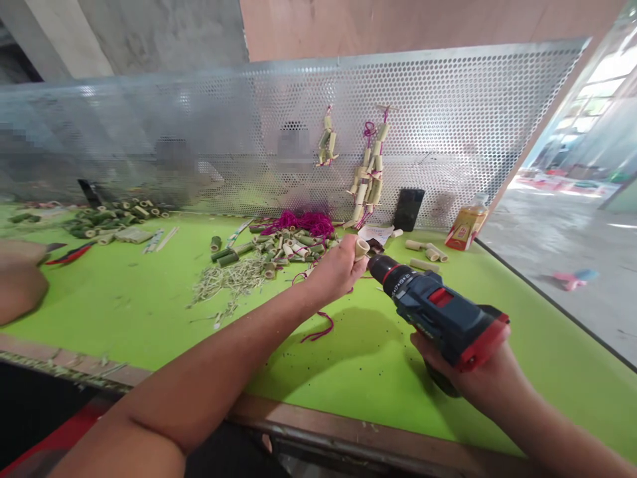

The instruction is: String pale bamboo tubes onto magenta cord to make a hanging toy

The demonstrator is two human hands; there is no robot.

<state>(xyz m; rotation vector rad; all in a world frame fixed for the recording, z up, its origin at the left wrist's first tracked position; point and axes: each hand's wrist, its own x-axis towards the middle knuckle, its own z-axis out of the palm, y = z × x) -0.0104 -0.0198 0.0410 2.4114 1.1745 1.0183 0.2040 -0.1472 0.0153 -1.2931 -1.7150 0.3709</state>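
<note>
Pinched in my left hand (337, 271) is a short hollow bamboo piece (361, 248), its open end facing me. My right hand (468, 372) is wrapped round the handle of a dark blue and red power drill (438, 305). The drill's chuck (382, 267) points at the bamboo piece from the right, very close to my left fingertips. Whether the bit touches the bamboo is too small to tell. Below my left hand, a loose purple string (323, 326) lies on the green tabletop (343, 372).
Behind my hands lie a bamboo pile (298, 245), purple yarn (311, 224) and thin shavings (226, 279). Strung bamboo figures (368, 176) hang on a perforated metal panel (438, 99). A phone (409, 209) and drink bottle (466, 224) stand right. Another person's arm (20, 282) is at far left.
</note>
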